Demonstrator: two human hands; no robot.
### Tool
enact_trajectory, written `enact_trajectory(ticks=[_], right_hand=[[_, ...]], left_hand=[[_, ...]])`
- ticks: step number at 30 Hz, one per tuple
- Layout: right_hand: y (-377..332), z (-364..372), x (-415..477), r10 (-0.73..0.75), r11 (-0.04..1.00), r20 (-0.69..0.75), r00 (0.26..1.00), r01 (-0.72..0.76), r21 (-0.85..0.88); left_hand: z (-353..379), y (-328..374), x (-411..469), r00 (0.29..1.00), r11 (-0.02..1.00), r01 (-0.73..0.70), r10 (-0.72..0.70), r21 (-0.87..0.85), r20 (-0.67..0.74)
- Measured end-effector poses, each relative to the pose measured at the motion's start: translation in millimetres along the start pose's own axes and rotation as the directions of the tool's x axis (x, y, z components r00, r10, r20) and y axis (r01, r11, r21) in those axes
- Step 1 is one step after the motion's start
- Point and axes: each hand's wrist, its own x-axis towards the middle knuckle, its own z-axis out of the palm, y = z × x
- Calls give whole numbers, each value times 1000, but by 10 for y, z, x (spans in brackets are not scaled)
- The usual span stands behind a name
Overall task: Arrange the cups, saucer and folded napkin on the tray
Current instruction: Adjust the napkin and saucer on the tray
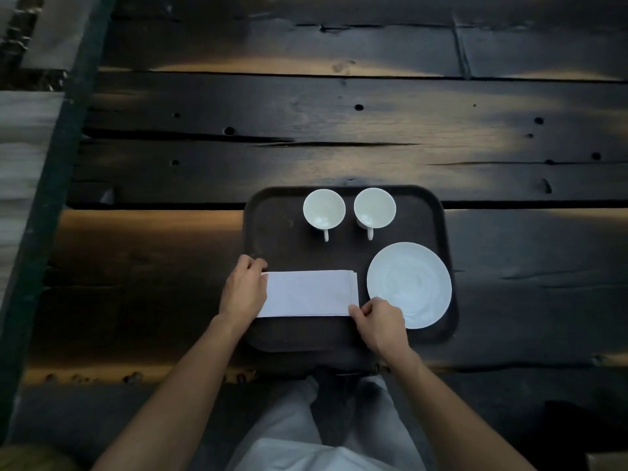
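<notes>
Paper-soft and light, the folded napkin point(309, 294) is pinched by both grips: the left hand point(243, 287) curls on its left end, the right hand point(379, 322) nips its near right corner. It lies flat on the near half of the tray point(339, 345), just beside the saucer point(409, 283), with a cup point(324, 209) and a second cup point(374, 207) behind. Holding opposite corners should keep its layers together.

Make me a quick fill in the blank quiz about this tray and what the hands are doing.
1. The tray carries ____ empty cups.
2. The saucer lies to the ____ of the napkin.
3. The left hand and right hand both hold the ____.
Missing words: two; right; napkin.
</notes>
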Motion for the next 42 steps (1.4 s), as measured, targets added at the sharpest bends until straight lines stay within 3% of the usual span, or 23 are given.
enact_trajectory(ticks=[4, 7, 11, 16, 19, 22, 24, 26, 33, 42], right_hand=[[190, -96, -22, -11, 998, -136, 991, 20, 65], [375, -209, -3, -103, 989, -246, 964, 127, 81], [647, -444, 91, -171, 975, -353, 920, 208, 71], [1008, -819, 222, -95, 983, -349, 932, 142, 114], [1187, -1019, 313, -99, 982, -329, 939, 146, 122], [1267, -1162, 434, -149, 979, -297, 943, 183, 91], [1279, -1246, 534, -179, 978, -278, 944, 200, 51], [1260, -1316, 619, -197, 977, -268, 943, 210, 21], [1180, -1410, 701, -208, 975, -162, 965, 190, -119], [1060, -1356, 820, -253, 967, -109, 961, 246, -71]], left_hand=[[144, 106, -193, 971, 948, -230, 238, 220, -10], [431, 282, -341, 937, 894, -346, 311, 283, 161], [796, 309, -355, 962, 936, -196, 125, 293, 244], [854, 261, -307, 960, 942, -175, 100, 286, 261], [844, 410, -423, 980, 940, -166, 124, 299, 154], [892, 845, -591, 965, 967, -232, 243, 108, -103], [977, 1243, -629, 962, 972, -214, 192, -99, -192], [1017, 1581, -608, 979, 969, -127, 89, -210, -184], [1003, 1943, -293, 987, 988, 14, -39, -153, -156], [957, 1896, -252, 981, 992, 99, -109, -74, -159]])
